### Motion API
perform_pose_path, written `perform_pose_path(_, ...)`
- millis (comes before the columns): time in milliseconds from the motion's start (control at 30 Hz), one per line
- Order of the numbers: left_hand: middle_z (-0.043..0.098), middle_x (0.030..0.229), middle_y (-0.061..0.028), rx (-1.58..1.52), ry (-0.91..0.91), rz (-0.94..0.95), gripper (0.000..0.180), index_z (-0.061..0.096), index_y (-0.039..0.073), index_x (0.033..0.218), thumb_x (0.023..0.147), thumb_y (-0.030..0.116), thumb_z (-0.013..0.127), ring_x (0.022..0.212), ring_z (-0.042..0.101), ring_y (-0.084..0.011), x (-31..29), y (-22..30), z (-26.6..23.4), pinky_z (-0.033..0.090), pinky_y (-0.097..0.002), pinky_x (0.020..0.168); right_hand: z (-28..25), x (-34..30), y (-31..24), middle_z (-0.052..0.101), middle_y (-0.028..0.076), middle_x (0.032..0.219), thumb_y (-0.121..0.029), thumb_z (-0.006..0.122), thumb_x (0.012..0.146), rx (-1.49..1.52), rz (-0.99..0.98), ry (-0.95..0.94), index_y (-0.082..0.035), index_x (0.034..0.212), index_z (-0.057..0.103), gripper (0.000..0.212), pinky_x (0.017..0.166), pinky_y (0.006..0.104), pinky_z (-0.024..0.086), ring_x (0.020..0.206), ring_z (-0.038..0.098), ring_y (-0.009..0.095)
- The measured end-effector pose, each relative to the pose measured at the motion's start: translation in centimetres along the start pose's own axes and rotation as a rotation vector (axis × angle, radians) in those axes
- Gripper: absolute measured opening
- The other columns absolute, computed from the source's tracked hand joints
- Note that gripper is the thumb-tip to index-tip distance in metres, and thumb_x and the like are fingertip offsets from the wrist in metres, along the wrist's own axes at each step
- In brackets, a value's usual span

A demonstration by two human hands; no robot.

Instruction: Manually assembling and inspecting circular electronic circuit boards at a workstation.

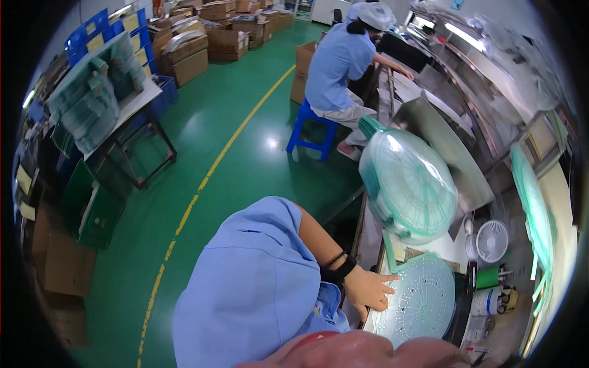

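My left hand [368,290] reaches in from a light blue sleeve, a black band on its wrist. Its fingers are apart, with at least one stretched out, and they touch the left edge of a pale, round sheet [423,302] dotted with many small holes. The sheet lies on the bench, its lower part cut off by the bottom of the view. Just beyond it stands a stack of rounded, clear green film-covered sheets [410,181]. A green-edged piece [392,251] sits between the two. My right hand is out of view.
A white small fan [492,241], a green roll [488,277] and a white container [485,302] stand right of the sheet. A co-worker [340,67] sits on a blue stool [311,132] farther along the bench. A loaded table [126,116] is across the floor.
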State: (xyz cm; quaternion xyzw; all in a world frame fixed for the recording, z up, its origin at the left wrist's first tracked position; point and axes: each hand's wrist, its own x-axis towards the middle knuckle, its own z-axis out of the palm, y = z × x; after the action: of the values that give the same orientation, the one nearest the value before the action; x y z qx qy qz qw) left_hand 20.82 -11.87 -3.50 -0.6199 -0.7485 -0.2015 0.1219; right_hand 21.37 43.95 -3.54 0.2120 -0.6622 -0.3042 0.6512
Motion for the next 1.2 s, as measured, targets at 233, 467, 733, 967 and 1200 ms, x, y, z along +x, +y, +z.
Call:
perform_pose_path(233,0.059,0.098,-0.0128,0.135,0.316,-0.339,0.048,0.058,0.001,0.094,0.078,0.047,0.057,0.112,0.046,-0.0367,-1.0,2.3,0.1,0.001,-0.0665,0.102,-1.9,-6.7,1.8,0.059,0.018,0.107,-0.025,0.050,0.082,-0.197,0.049,-1.194,-0.003,0.106,0.060,0.034,0.085,0.0387,0.041,0.098,0.056,0.031)
perform_pose_path(467,0.051,0.113,-0.0131,-0.131,0.499,-0.311,0.039,0.055,0.004,0.107,0.083,0.034,0.059,0.118,0.041,-0.0350,0.4,3.8,1.3,0.000,-0.0669,0.101,-2.3,-10.2,0.9,0.062,0.016,0.078,-0.011,0.053,0.077,-0.042,0.174,-1.015,0.003,0.086,0.058,0.018,0.060,0.0400,0.049,0.068,0.061,0.031)
perform_pose_path(733,0.051,0.117,-0.0157,-0.345,0.353,-0.065,0.037,0.056,0.005,0.107,0.082,0.032,0.059,0.118,0.040,-0.0366,4.1,5.3,4.7,0.011,-0.0648,0.101,-7.4,6.1,-3.6,0.063,0.014,0.076,-0.020,0.057,0.085,0.036,0.667,-0.922,0.001,0.096,0.058,0.024,0.059,0.0384,0.049,0.065,0.061,0.030)
perform_pose_path(967,0.051,0.123,-0.0106,-0.216,0.215,-0.138,0.044,0.060,0.017,0.106,0.079,0.051,0.053,0.124,0.037,-0.0344,3.2,5.8,5.2,0.011,-0.0675,0.099,-6.0,7.6,-3.5,0.060,0.023,0.105,0.002,0.049,0.079,0.312,1.104,-1.041,0.005,0.110,0.055,0.033,0.083,0.0393,0.045,0.096,0.059,0.035)
perform_pose_path(1200,0.055,0.119,-0.0023,-0.142,0.041,-0.148,0.035,0.059,0.017,0.108,0.085,0.043,0.053,0.119,0.044,-0.0249,3.0,4.7,1.0,0.012,-0.0656,0.101,-7.9,8.0,-4.1,0.062,0.023,0.087,-0.012,0.065,0.075,0.126,0.980,-0.966,0.002,0.088,0.059,0.020,0.071,0.0450,0.046,0.085,0.059,0.040)
